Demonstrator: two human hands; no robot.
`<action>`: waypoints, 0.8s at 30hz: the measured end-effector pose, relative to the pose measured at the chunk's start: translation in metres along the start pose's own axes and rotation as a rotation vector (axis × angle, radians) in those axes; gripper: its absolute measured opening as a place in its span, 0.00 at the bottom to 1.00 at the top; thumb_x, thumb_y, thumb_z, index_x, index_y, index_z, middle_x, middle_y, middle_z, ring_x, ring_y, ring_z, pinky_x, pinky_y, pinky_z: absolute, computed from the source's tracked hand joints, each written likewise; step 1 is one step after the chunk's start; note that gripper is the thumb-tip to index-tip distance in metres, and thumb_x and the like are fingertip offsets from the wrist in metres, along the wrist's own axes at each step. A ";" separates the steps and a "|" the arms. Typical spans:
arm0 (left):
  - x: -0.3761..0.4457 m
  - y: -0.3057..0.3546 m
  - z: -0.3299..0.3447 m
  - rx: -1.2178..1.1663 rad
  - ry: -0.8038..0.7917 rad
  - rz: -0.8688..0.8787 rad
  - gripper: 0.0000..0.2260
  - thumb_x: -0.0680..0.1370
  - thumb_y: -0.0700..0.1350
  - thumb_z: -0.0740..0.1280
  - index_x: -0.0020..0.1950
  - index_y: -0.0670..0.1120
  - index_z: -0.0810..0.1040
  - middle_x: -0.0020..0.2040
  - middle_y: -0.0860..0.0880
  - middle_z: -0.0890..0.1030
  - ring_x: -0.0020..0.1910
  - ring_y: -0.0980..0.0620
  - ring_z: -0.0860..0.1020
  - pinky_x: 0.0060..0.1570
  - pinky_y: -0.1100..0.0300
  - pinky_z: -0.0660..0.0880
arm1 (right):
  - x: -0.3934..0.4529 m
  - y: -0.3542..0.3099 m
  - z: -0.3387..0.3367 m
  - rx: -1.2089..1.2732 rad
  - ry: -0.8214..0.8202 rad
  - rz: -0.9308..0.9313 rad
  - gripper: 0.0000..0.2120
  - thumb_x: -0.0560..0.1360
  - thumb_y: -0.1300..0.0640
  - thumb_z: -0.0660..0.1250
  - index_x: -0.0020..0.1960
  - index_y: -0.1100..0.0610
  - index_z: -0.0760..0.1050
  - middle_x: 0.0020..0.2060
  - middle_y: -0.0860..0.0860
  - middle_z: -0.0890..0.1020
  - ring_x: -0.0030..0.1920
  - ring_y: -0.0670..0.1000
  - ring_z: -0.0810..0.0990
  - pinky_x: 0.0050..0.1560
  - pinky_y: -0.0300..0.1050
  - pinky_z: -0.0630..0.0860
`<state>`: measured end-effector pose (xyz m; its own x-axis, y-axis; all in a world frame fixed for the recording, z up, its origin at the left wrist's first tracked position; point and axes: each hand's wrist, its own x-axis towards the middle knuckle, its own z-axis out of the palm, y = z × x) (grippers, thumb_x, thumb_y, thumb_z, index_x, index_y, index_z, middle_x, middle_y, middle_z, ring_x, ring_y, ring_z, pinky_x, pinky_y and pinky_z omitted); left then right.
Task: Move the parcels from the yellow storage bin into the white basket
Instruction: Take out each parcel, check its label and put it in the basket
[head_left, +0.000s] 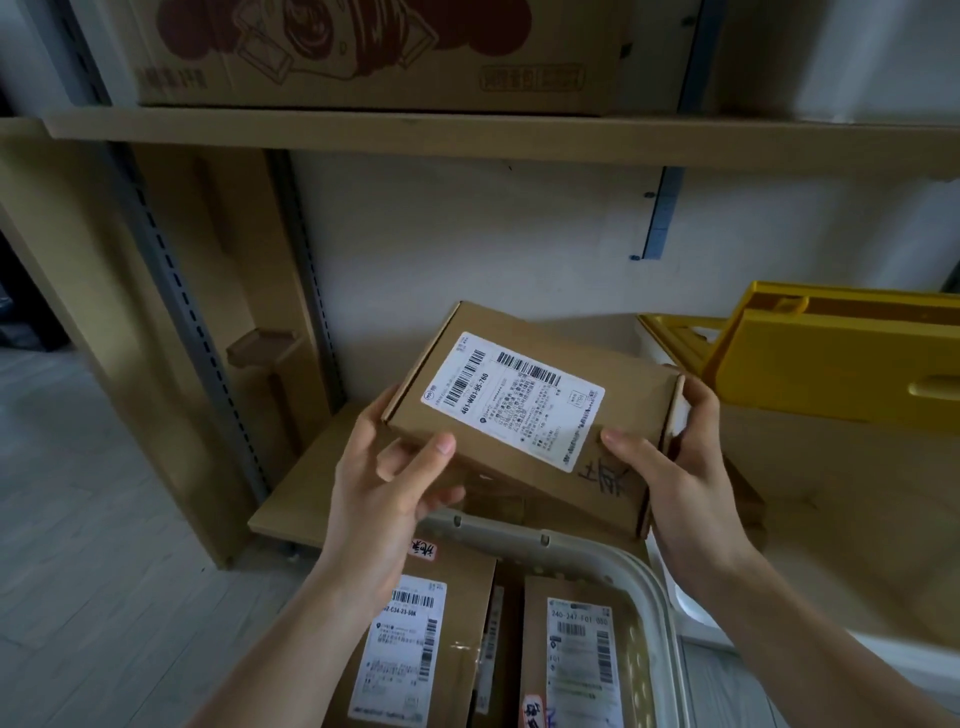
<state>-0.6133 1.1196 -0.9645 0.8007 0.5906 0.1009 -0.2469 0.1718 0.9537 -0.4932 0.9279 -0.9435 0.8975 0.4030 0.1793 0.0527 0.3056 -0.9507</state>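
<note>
A flat brown cardboard parcel (524, 410) with a white shipping label is held in the air at the middle of the view. My left hand (384, 473) grips its near left corner, thumb on top. My right hand (670, 457) grips its right end, thumb on top and fingers round the side. Below the parcel is the white basket (618, 566), seen by its curved rim. Inside it lie labelled parcels, one at the left (421, 639) and one at the right (576, 649). The yellow storage bin (831, 358) stands on the shelf at the right, its inside hidden.
A wooden shelf board (306, 478) runs under the parcel, with a grey metal upright (192, 312) at the left. Another shelf (467, 140) above carries a large printed carton (384, 52). A big cardboard box (831, 493) stands below the yellow bin. Grey floor lies to the left.
</note>
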 end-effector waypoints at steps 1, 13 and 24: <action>0.000 -0.002 0.002 -0.018 0.009 -0.003 0.27 0.72 0.46 0.77 0.69 0.51 0.73 0.60 0.47 0.85 0.59 0.46 0.83 0.50 0.50 0.82 | -0.001 0.001 0.002 -0.001 -0.004 0.002 0.28 0.77 0.65 0.68 0.68 0.45 0.62 0.47 0.48 0.86 0.50 0.52 0.87 0.43 0.49 0.85; -0.004 -0.009 0.012 0.222 0.101 0.090 0.18 0.72 0.48 0.72 0.61 0.51 0.77 0.55 0.54 0.87 0.56 0.54 0.84 0.53 0.47 0.82 | -0.007 0.001 0.004 -0.190 -0.180 0.076 0.17 0.72 0.62 0.73 0.41 0.59 0.63 0.37 0.50 0.85 0.45 0.53 0.87 0.35 0.39 0.81; -0.005 -0.016 0.017 0.227 0.030 0.157 0.27 0.75 0.41 0.72 0.73 0.51 0.72 0.58 0.54 0.85 0.60 0.56 0.82 0.56 0.62 0.80 | -0.005 0.007 0.000 -0.247 -0.161 0.087 0.14 0.78 0.68 0.69 0.41 0.60 0.64 0.29 0.45 0.81 0.37 0.42 0.84 0.31 0.34 0.77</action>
<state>-0.6042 1.1004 -0.9757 0.7450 0.6196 0.2472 -0.2352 -0.1027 0.9665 -0.4979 0.9280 -0.9506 0.8235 0.5558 0.1138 0.1016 0.0530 -0.9934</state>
